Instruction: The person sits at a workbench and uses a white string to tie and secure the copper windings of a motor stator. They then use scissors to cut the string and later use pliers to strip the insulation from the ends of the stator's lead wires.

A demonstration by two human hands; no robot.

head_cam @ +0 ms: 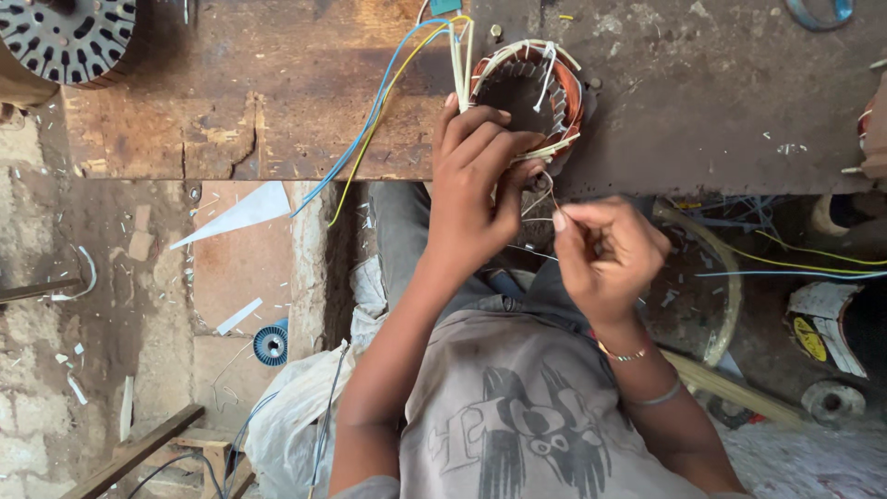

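A round motor stator (536,92) wound with copper coils and white lacing lies at the near edge of a worn wooden bench (277,92). My left hand (476,185) grips the stator's near rim, fingers curled over the winding. My right hand (605,254) pinches a thin white thread (545,189) that runs up to the coil beside my left thumb. Blue and yellow lead wires (379,102) trail from the stator's top across the bench and over its edge to the left.
A bare laminated stator core (69,37) stands at the bench's far left corner. Below, the floor holds a small blue spool (271,344), white paper scraps (245,212), a plastic bag (296,407), wooden slats (139,448), loose wires (785,263) and a labelled can (827,328) at right.
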